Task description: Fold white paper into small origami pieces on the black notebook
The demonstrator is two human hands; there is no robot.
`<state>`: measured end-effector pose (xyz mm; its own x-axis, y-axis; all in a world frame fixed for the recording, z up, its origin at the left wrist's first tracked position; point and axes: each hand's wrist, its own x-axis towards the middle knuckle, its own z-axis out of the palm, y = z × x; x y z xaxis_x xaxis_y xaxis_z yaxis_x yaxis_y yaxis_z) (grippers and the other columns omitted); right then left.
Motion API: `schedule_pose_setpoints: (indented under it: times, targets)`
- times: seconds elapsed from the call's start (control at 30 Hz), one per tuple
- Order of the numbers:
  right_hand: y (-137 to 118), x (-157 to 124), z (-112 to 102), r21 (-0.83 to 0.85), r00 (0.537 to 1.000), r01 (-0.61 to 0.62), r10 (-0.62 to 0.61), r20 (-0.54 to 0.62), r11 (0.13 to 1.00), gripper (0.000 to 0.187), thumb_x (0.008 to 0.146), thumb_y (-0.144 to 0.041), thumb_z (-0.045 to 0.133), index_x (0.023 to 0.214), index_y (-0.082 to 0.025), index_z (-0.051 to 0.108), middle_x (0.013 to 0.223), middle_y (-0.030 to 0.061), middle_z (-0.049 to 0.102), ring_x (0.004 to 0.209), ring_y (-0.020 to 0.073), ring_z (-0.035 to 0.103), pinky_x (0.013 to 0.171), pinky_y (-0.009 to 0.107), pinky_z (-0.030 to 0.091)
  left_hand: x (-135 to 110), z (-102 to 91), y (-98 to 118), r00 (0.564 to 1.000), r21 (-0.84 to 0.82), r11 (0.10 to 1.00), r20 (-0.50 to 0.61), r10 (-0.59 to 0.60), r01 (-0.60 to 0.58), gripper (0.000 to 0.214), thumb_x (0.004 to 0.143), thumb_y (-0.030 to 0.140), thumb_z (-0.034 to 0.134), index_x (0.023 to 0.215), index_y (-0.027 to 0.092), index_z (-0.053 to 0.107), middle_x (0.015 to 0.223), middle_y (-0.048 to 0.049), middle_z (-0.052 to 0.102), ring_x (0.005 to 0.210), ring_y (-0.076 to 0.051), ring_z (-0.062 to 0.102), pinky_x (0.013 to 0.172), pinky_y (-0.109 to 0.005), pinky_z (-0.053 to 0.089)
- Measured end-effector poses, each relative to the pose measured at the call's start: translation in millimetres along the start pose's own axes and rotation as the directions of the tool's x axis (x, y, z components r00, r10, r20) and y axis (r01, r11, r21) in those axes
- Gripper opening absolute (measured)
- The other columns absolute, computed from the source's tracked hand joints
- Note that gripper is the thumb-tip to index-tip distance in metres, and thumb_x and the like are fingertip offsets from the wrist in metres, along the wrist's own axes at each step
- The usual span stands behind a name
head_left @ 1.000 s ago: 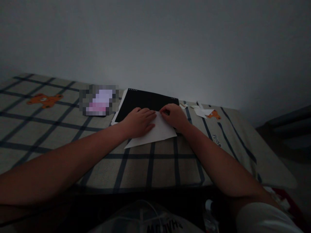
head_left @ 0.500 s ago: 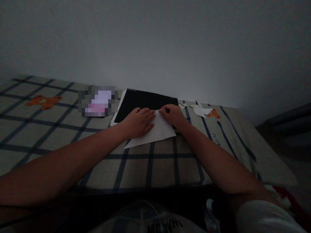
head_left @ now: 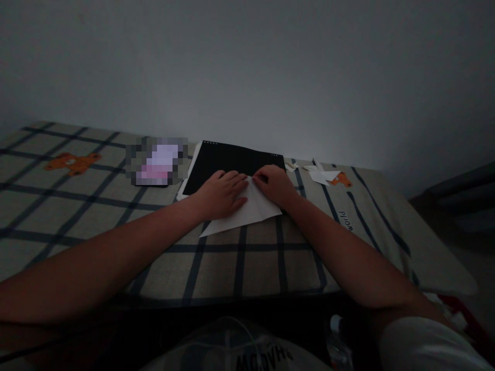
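Observation:
A sheet of white paper, folded to a pointed shape, lies partly over the near edge of a black-covered pad. My left hand rests flat on the paper's left part, fingers stretched out and thumb apart. At the paper's top edge, the thumb and fingers of my right hand are pinched on it. The fingertips of both hands are close together there. My hands hide some of the paper's folds and outline.
A checked cloth with bear prints covers the table against a plain wall. Left of the pad lies a pixelated phone-like device. Folded white paper and a small scrap lie to the right. Below the table edge is a clear bottle.
Both hands keep almost the same place on the paper. The whole view has shifted very slightly; no other clear movement shows.

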<state>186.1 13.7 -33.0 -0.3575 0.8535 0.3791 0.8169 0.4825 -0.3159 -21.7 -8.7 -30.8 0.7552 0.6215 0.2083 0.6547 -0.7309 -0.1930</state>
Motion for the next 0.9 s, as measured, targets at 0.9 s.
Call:
schedule_pose_setpoints:
  times: [0.9]
  targets:
    - [4, -1, 4, 0.113, 0.996, 0.056, -0.048, -0.077, 0.992, 0.012, 0.086, -0.017, 0.058, 0.081, -0.016, 0.069, 0.084, 0.0066, 0.068, 0.079, 0.0182, 0.059, 0.076, 0.031, 0.042, 1, -0.4, 2, 1.0, -0.016, 1.0, -0.021, -0.015, 0.015, 0.051, 0.098, 0.042, 0.035, 0.137, 0.013, 0.051, 0.146, -0.0132, 0.05, 0.129, -0.03, 0.045, 0.099, -0.044, 0.034]
